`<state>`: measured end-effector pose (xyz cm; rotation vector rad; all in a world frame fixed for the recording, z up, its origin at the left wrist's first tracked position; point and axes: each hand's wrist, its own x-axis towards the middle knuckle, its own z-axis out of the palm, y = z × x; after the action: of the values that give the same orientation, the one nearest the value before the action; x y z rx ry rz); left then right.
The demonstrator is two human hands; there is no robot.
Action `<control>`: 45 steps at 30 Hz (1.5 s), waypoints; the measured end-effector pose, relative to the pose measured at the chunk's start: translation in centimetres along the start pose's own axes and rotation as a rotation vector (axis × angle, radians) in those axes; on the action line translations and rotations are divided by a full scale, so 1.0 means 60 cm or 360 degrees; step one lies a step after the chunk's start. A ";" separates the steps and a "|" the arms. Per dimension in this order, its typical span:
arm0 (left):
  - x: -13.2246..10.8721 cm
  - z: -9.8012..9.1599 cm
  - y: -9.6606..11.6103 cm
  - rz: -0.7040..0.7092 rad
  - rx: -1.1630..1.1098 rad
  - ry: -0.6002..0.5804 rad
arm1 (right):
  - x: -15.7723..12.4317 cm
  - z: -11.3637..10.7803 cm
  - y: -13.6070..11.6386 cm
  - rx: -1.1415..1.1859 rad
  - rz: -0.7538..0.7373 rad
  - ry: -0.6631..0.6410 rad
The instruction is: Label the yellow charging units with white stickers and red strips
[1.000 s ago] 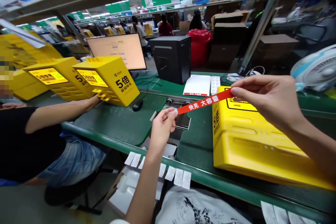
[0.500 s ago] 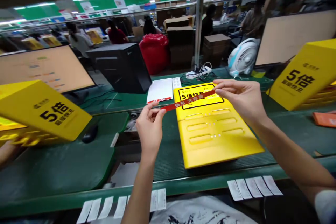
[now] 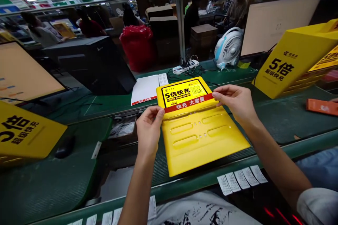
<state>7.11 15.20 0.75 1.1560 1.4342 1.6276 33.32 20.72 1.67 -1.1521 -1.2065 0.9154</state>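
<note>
A yellow box [image 3: 200,137] with slots lies flat on the green mat in front of me. Across its face, just below the black-framed label [image 3: 185,93], a red sticker strip [image 3: 188,102] with white characters stretches from side to side. My left hand [image 3: 149,128] pinches the strip's left end at the box's left edge. My right hand [image 3: 236,102] pinches the right end at the box's right edge. The strip lies against or just above the box surface; I cannot tell which.
More yellow boxes stand at the right [image 3: 293,63] and at the left [image 3: 26,132]. A sticker sheet [image 3: 145,89], a black computer case [image 3: 89,65], a monitor [image 3: 23,74], a fan [image 3: 228,47] and a mouse [image 3: 64,146] are behind. White labels [image 3: 241,179] hang on the bench edge.
The view has swung right and down. Both hands have brought the red strip down from mid-air onto the yellow box, under its label.
</note>
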 end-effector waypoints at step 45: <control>-0.012 0.031 -0.019 0.0371 0.1016 0.0236 | 0.011 0.018 0.052 -0.0506 -0.0050 -0.0016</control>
<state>9.01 15.47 -0.52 1.6257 2.0693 1.4635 32.49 22.17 -1.28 -1.3760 -1.4088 0.7219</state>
